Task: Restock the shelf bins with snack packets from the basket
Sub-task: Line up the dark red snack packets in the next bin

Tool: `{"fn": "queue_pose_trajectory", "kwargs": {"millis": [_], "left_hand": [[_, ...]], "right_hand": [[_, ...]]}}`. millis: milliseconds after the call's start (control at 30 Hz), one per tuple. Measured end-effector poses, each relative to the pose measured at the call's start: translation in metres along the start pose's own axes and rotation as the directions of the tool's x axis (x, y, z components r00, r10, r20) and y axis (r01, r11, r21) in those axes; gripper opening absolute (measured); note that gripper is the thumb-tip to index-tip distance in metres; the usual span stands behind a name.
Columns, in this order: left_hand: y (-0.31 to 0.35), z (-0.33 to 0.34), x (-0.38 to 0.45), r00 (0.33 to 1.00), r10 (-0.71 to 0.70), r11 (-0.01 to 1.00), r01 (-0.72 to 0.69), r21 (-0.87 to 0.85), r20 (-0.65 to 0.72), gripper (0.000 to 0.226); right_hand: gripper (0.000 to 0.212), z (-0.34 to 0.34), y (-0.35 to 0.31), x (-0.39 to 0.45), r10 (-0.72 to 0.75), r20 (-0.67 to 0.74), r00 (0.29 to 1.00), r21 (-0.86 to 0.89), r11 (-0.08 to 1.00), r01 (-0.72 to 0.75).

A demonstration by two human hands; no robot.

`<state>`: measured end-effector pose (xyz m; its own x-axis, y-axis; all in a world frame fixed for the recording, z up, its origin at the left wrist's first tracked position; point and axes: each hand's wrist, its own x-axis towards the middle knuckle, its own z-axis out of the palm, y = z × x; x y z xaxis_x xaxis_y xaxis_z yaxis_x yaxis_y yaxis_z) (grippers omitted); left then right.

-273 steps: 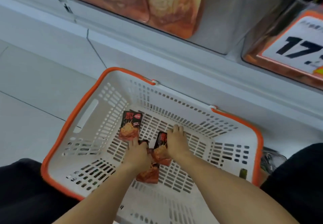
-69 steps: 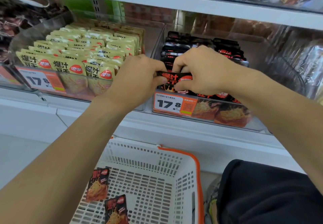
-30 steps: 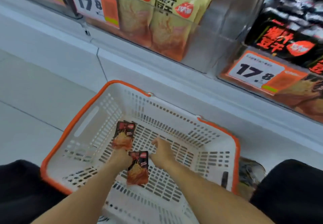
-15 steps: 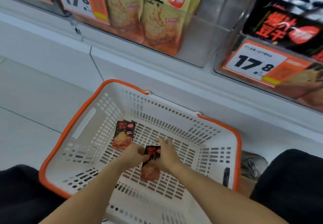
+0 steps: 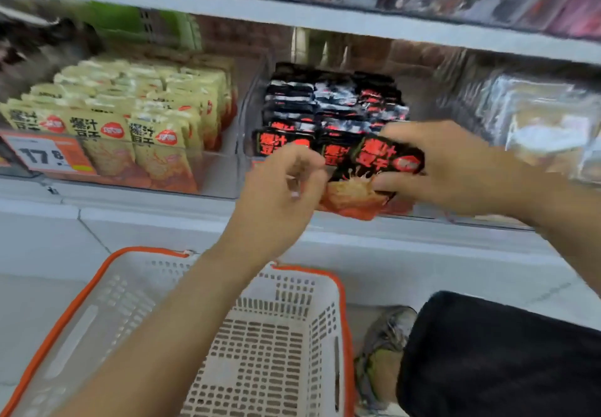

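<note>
A black snack packet (image 5: 374, 169) with red lettering hangs in front of the shelf bin of matching black packets (image 5: 325, 104). My right hand (image 5: 455, 169) grips its right end, fingers on top and thumb beneath. My left hand (image 5: 283, 182) is curled at the packet's left edge and appears to pinch it, though motion blur softens the contact. The white basket (image 5: 344, 319) with an orange rim sits on the floor below. My left forearm crosses it, and no packet shows in the part I can see.
A bin of yellow packets (image 5: 130, 130) with a price tag (image 5: 45, 156) stands left of the black bin. Pale wrapped goods (image 5: 546, 124) fill the bin to the right. Another shelf (image 5: 325, 16) runs overhead. My shoe (image 5: 380, 345) and dark-clad knee (image 5: 487, 351) are beside the basket.
Both hands have lifted a black packet out of the basket and up to the front of the black bin. The view has swung up from the basket to the shelf.
</note>
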<state>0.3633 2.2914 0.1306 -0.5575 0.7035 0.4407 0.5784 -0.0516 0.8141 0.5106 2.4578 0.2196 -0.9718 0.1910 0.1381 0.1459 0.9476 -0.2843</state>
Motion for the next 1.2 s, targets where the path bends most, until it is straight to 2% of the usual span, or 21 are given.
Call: {"fn": "queue_pose_trajectory", "kwargs": {"millis": [67,133,200,300,367,433,500,567,633,733,800,867,933,967,1000,1033,1100,1167,1200], "left_hand": [[0.017,0.011,0.018,0.982,0.177,0.970,-0.165,0.178,-0.059,0.013],[0.024,0.024,0.037,0.958,0.286,0.897,-0.276,0.344,0.021,0.020],[0.026,0.038,0.051,0.943,0.302,0.815,-0.332,0.474,0.140,0.031],[0.022,0.056,0.060,0.938,0.203,0.715,-0.338,0.613,0.280,0.050],[0.015,0.063,0.062,0.941,0.125,0.654,-0.316,0.687,0.313,0.056],[0.009,0.066,0.061,0.942,0.121,0.599,-0.320,0.734,0.312,0.059],[0.007,0.068,0.061,0.943,0.143,0.592,-0.325,0.737,0.301,0.061],[0.006,0.069,0.062,0.942,0.157,0.594,-0.329,0.734,0.295,0.059],[0.004,0.070,0.063,0.941,0.171,0.595,-0.335,0.731,0.293,0.056],[0.001,0.071,0.063,0.939,0.188,0.601,-0.343,0.722,0.289,0.053],[0.001,0.071,0.062,0.937,0.235,0.656,-0.348,0.670,0.257,0.052],[0.004,0.066,0.054,0.924,0.343,0.754,-0.380,0.536,0.172,0.043],[-0.001,0.053,0.037,0.879,0.477,0.800,-0.436,0.412,0.005,0.026],[-0.010,0.044,0.025,0.861,0.502,0.814,-0.439,0.381,-0.079,0.018],[-0.026,0.033,0.012,0.861,0.488,0.833,-0.411,0.371,-0.144,0.014],[-0.045,0.021,-0.002,0.876,0.443,0.860,-0.353,0.369,-0.193,0.013],[-0.097,0.001,-0.034,0.937,0.248,0.924,-0.153,0.350,-0.247,0.013],[-0.152,-0.018,-0.069,0.969,-0.062,0.927,0.144,0.346,-0.237,0.013],[-0.182,-0.026,-0.088,0.941,-0.257,0.867,0.325,0.378,-0.219,0.013]], "right_hand": [[0.022,-0.027,0.017,-0.016,0.055,-0.187,0.981,-0.065,0.996,-0.069],[0.025,-0.040,0.036,-0.025,0.101,-0.300,0.949,-0.126,0.981,-0.145],[0.026,-0.039,0.051,-0.025,0.121,-0.329,0.936,-0.164,0.969,-0.183],[0.028,-0.023,0.066,-0.016,0.111,-0.254,0.961,-0.184,0.970,-0.161],[0.033,-0.008,0.075,-0.007,0.117,-0.155,0.981,-0.244,0.958,-0.153],[0.042,0.007,0.083,-0.002,0.147,-0.044,0.988,-0.266,0.952,-0.153],[0.043,0.014,0.087,-0.005,0.168,-0.016,0.986,-0.088,0.982,-0.169],[0.039,0.020,0.087,-0.010,0.173,-0.061,0.983,0.068,0.983,-0.169],[0.045,0.027,0.087,-0.013,0.185,-0.104,0.977,0.041,0.982,-0.182],[0.059,0.041,0.089,-0.013,0.191,-0.045,0.980,-0.015,0.981,-0.192],[0.064,0.046,0.086,-0.012,0.206,-0.072,0.976,-0.079,0.974,-0.211],[0.065,0.039,0.073,-0.011,0.140,-0.289,0.947,-0.173,0.965,-0.196],[0.045,0.032,0.049,-0.009,-0.046,-0.546,0.836,-0.165,0.985,-0.054],[0.031,0.034,0.034,-0.006,-0.129,-0.609,0.783,-0.142,0.988,0.052],[0.019,0.042,0.021,-0.002,-0.197,-0.604,0.772,-0.123,0.980,0.154],[0.014,0.058,0.010,0.003,-0.242,-0.546,0.802,-0.086,0.969,0.234],[0.014,0.104,-0.008,0.014,-0.256,-0.328,0.909,0.047,0.957,0.286],[0.017,0.161,-0.025,0.027,-0.170,-0.018,0.985,0.194,0.966,0.170],[0.018,0.192,-0.032,0.034,-0.129,0.145,0.981,0.237,0.967,0.092]]}}
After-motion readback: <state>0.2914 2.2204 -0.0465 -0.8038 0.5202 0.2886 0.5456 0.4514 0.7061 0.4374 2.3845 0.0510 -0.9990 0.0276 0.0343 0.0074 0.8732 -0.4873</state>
